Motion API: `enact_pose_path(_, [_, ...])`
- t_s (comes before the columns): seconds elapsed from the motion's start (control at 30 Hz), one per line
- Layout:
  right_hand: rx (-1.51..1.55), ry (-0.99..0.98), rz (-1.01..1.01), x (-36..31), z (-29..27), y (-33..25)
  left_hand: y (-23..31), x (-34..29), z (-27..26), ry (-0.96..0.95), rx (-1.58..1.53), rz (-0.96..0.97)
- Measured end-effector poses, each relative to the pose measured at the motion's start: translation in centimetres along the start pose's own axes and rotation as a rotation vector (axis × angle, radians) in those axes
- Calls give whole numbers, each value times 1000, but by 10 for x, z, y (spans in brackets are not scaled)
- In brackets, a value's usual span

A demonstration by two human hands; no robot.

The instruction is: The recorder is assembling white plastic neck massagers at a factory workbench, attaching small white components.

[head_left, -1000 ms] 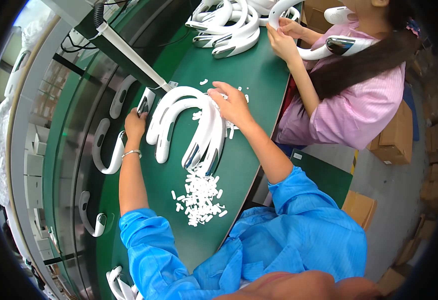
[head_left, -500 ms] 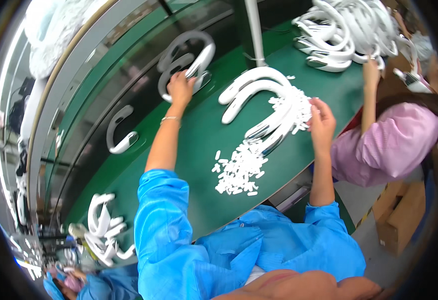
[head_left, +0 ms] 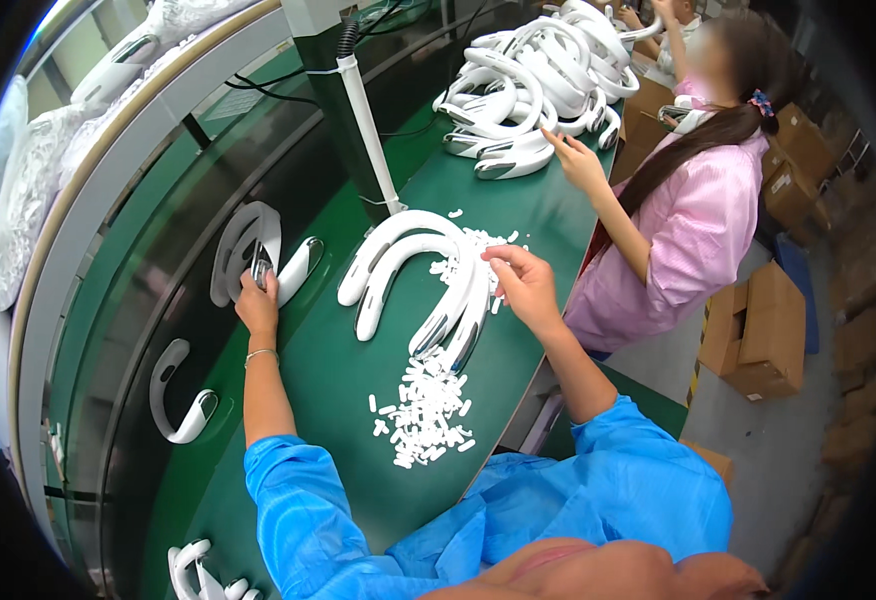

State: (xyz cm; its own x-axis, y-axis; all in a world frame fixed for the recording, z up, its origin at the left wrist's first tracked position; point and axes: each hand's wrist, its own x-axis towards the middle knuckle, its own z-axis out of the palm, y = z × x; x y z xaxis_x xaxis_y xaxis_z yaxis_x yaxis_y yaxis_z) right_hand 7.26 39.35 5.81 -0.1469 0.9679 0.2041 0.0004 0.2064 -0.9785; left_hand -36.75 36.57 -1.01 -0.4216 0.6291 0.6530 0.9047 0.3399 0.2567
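Note:
My left hand (head_left: 257,300) reaches out to the dark conveyor belt (head_left: 138,330) and grips the end of a white U-shaped neck device (head_left: 248,245) lying there. My right hand (head_left: 520,282) hovers over small white pieces (head_left: 473,250) beside a stack of white U-shaped devices (head_left: 413,275) on the green table (head_left: 328,390), fingers pinched together; whether it holds a piece I cannot tell. A heap of small white pieces (head_left: 423,410) lies just in front of the stack.
Another U-shaped device (head_left: 180,392) rides the belt nearer me. A co-worker in pink (head_left: 678,220) sits at the right, a hand (head_left: 578,160) by a large pile of devices (head_left: 538,75). A white post (head_left: 363,120) stands upright. Cardboard boxes (head_left: 758,330) are on the floor.
My head turned, so the view shifted. My left hand stays on the device on the belt. My right hand moved from the table edge up to the pieces beside the stack.

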Motion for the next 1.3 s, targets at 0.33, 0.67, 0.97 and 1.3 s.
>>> enact_pose_path(0.33, [80, 3, -101, -21, 2, -27, 0, -12, -126, 299, -107, 142])
enact_pose_path(0.67, [152, -13, -25, -59, -25, -19, 9, -196, -281, 270, 132, 186])
enact_pose_path(0.97, [164, -105, -76, -79, 0, -3, 16, -321, -323, 108, 229, -54])
enact_pose_path(1.3, [220, -195, 112, -108, 3, -3, -1, -182, -360, 2, 246, -176])
